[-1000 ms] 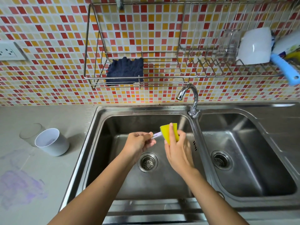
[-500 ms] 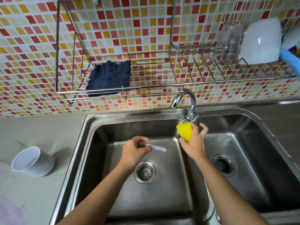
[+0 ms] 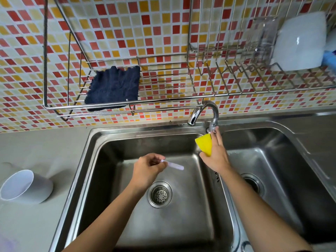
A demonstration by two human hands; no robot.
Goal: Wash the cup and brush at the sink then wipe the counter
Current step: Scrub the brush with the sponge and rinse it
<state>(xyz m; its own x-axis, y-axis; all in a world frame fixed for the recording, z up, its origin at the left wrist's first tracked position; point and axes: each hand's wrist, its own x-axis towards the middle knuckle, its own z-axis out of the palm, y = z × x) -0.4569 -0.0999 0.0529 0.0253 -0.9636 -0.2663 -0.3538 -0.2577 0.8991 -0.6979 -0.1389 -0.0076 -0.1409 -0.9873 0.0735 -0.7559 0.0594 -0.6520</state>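
The sink [image 3: 181, 224] fills mid-frame, dry as far as I can tell. On the worktop [image 3: 45, 146] at lower left the cup [image 3: 25, 187] lies tipped, seemingly unwashed; wiping remains. The right hand [image 3: 215, 157] clasps a sponge [image 3: 204, 146], fingertips at the tap [image 3: 205, 111] base. The left hand [image 3: 147, 172] pinches the brush [image 3: 174, 165], its bristles blurred.
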